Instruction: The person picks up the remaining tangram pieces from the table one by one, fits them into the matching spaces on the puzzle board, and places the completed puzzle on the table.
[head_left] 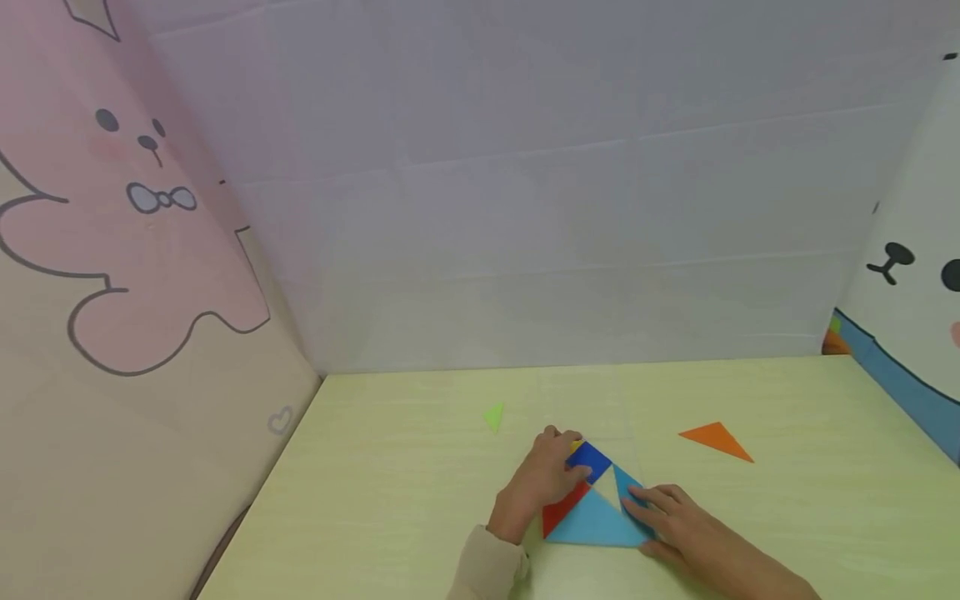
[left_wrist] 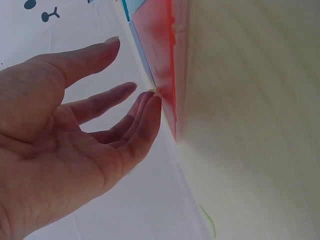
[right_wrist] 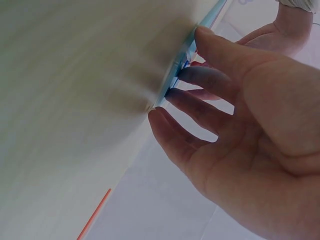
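Flat coloured tangram pieces lie edge to edge on the table: a light blue triangle (head_left: 592, 525), a red piece (head_left: 561, 510), a dark blue square (head_left: 592, 460), a blue piece (head_left: 624, 478) and a sliver of yellow (head_left: 576, 447). My left hand (head_left: 551, 473) rests on the left side of the group, its thumb at the square and its fingers by the yellow piece, which it mostly covers. On the right side, fingers of my right hand (head_left: 686, 527) touch the blue piece, with the thumb near the light blue triangle's corner. Between the pieces a pale triangular gap (head_left: 608, 486) shows.
A small green triangle (head_left: 494, 417) lies apart, behind the left hand. Farther right is an orange triangle (head_left: 717, 439), also loose on the pale yellow table (head_left: 375, 483). A whitish sheet (head_left: 480, 208) hangs behind the table, with printed cloths at both sides.
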